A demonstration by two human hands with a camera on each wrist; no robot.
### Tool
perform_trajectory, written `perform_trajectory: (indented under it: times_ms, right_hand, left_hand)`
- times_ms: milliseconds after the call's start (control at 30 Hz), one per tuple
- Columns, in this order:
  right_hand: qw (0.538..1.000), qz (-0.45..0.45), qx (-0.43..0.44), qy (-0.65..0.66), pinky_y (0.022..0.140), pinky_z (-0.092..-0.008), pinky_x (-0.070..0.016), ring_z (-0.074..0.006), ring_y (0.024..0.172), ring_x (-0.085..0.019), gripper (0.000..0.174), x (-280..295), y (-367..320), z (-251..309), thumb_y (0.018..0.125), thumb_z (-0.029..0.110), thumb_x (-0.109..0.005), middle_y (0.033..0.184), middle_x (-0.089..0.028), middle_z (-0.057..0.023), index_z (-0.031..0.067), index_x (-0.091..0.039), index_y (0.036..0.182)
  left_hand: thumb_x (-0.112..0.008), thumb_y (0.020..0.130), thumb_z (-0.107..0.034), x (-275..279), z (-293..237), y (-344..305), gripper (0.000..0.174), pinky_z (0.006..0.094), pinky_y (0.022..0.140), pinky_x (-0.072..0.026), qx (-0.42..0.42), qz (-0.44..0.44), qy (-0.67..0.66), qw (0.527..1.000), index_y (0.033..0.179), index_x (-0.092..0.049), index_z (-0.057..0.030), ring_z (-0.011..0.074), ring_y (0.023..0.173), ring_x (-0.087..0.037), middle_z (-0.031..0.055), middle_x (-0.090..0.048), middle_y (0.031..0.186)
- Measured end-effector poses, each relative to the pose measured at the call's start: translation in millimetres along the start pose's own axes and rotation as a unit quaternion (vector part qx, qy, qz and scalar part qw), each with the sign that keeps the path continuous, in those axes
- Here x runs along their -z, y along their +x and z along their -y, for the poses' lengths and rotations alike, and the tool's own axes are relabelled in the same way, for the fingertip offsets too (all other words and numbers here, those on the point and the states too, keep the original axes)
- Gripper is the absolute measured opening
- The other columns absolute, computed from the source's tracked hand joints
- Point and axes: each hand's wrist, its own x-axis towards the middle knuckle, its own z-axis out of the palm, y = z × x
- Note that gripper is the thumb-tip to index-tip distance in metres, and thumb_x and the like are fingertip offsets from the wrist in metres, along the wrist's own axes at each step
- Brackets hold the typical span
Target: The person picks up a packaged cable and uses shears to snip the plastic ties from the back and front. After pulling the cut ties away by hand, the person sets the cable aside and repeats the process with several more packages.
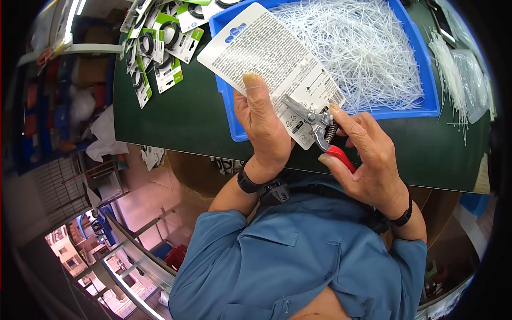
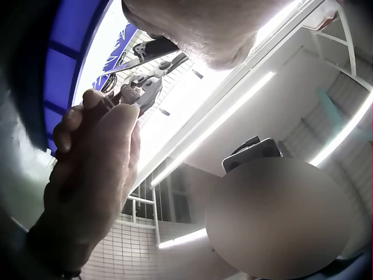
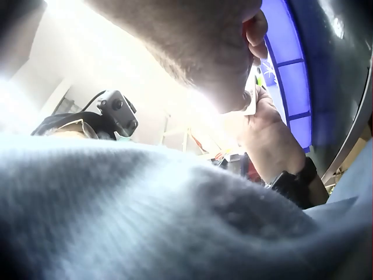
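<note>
My left hand [image 1: 264,128] holds a large printed cardboard package [image 1: 266,50] upright, thumb against its text side and the other fingers behind it. A blue hang hole shows near the card's top, a barcode near its lower right edge. Pruning shears [image 1: 340,154] with a red handle and a coil spring are gripped in my right hand [image 1: 376,160]. Their metal blades lie across the lower part of the card, pointing toward the left thumb. In the left wrist view the shears [image 2: 148,90] stick out from the right hand [image 2: 87,157].
Behind the card stands a blue bin [image 1: 431,85] full of thin white plastic strips [image 1: 362,48]. Several carded packages with black coils [image 1: 168,34] are heaped at the table's left. More strips [image 1: 448,74] and a clear plastic bag [image 1: 472,85] lie at the right of the green table [image 1: 176,114].
</note>
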Motion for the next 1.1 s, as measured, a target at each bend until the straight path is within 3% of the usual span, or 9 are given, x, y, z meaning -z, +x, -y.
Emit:
perform_trajectory:
  times_ms: [200, 300, 433, 600, 733, 867, 967, 1100]
  right_hand:
    - [1.0, -0.008, 0.0, -0.011, 0.066, -0.0342, -0.0506, -0.0249, 0.077, -0.059, 0.077, 0.4, 0.3, 2.9, 0.073, 0.005, -0.084, 0.092, -0.059, -0.0128, 0.0024, -0.056, 0.145]
    - [1.0, 0.004, -0.008, -0.029, 0.066, -0.0351, -0.0507, -0.0256, 0.077, -0.06, 0.077, 4.6, 0.8, 5.9, 0.073, 0.004, -0.084, 0.091, -0.059, -0.0126, 0.0019, -0.056, 0.144]
    - [0.999, -0.013, 0.006, -0.037, 0.064, -0.0359, -0.0507, -0.0261, 0.075, -0.06, 0.076, 0.6, -1.7, 1.6, 0.073, 0.003, -0.084, 0.09, -0.058, -0.0125, 0.0012, -0.056, 0.144]
    - [0.999, -0.039, 0.023, -0.028, 0.062, -0.0363, -0.0506, -0.0267, 0.072, -0.061, 0.076, -9.1, -6.2, -9.0, 0.073, 0.002, -0.085, 0.089, -0.058, -0.0134, 0.0006, -0.055, 0.144]
    - [0.999, -0.037, 0.017, -0.001, 0.061, -0.0347, -0.0501, -0.0237, 0.071, -0.06, 0.075, -8.1, -4.1, -10.2, 0.074, 0.0, -0.084, 0.091, -0.06, -0.0129, 0.0001, -0.056, 0.143]
    - [0.998, -0.038, -0.017, 0.051, 0.06, -0.0321, -0.048, -0.0199, 0.07, -0.057, 0.073, 3.8, 0.6, -8.2, 0.074, -0.001, -0.082, 0.093, -0.06, -0.011, 0.0002, -0.057, 0.143]
    - [0.996, -0.063, -0.013, 0.054, 0.059, -0.0295, -0.046, -0.0179, 0.07, -0.055, 0.072, 22.6, 10.7, -10.6, 0.074, -0.001, -0.08, 0.094, -0.06, -0.0101, 0.0009, -0.058, 0.143]
    - [0.995, -0.081, 0.02, 0.05, 0.06, -0.0278, -0.0445, -0.0174, 0.072, -0.054, 0.071, 32.3, 25.0, -14.2, 0.075, 0.0, -0.079, 0.094, -0.059, -0.0098, 0.0018, -0.058, 0.143]
  left_hand:
    - [-0.05, 0.11, -0.042, -1.4, 9.7, -4.0, 0.054, 0.0378, 0.096, -0.0568, -0.031, 0.037, -0.008, 0.999, 0.145, -0.044, -0.0011, 0.0215, 0.113, -0.066, 0.015, -0.061, 0.131]
    - [-0.051, 0.11, -0.036, -2.2, 9.1, -4.2, 0.053, 0.0305, 0.099, -0.0515, -0.036, 0.051, -0.022, 0.998, 0.145, -0.044, 0.0027, 0.0147, 0.115, -0.062, 0.0132, -0.062, 0.131]
    - [-0.047, 0.111, -0.039, -3.2, 16.8, -0.5, 0.05, 0.0373, 0.097, -0.0569, -0.053, 0.047, 0.007, 0.997, 0.145, -0.043, -0.0022, 0.0212, 0.116, -0.065, 0.0152, -0.061, 0.132]
    - [-0.047, 0.111, -0.038, -3.0, 17.4, 1.4, 0.05, 0.0373, 0.098, -0.0568, -0.043, 0.055, -0.001, 0.998, 0.146, -0.043, -0.0018, 0.0214, 0.117, -0.065, 0.0158, -0.061, 0.133]
    - [-0.051, 0.11, -0.034, 3.6, 10.9, 5.2, 0.048, 0.0369, 0.098, -0.0565, -0.022, 0.078, -0.016, 0.997, 0.145, -0.044, -0.0012, 0.0217, 0.117, -0.066, 0.0153, -0.062, 0.132]
    - [-0.059, 0.108, -0.027, 20.1, -6.5, 16.3, 0.046, 0.0324, 0.101, -0.0506, 0.014, 0.095, 0.056, 0.994, 0.141, -0.049, 0.0022, 0.0164, 0.114, -0.064, 0.013, -0.064, 0.13]
    - [-0.062, 0.105, -0.018, 34.2, -31.3, 27.5, 0.041, 0.0337, 0.102, -0.0506, 0.057, 0.124, 0.081, 0.987, 0.139, -0.051, 0.0022, 0.0192, 0.115, -0.065, 0.0142, -0.065, 0.129]
    - [-0.058, 0.107, -0.02, 60.5, -46.7, 51.9, 0.039, 0.0369, 0.105, -0.0496, 0.086, 0.133, 0.074, 0.985, 0.139, -0.053, 0.0012, 0.0251, 0.12, -0.065, 0.0149, -0.067, 0.129]
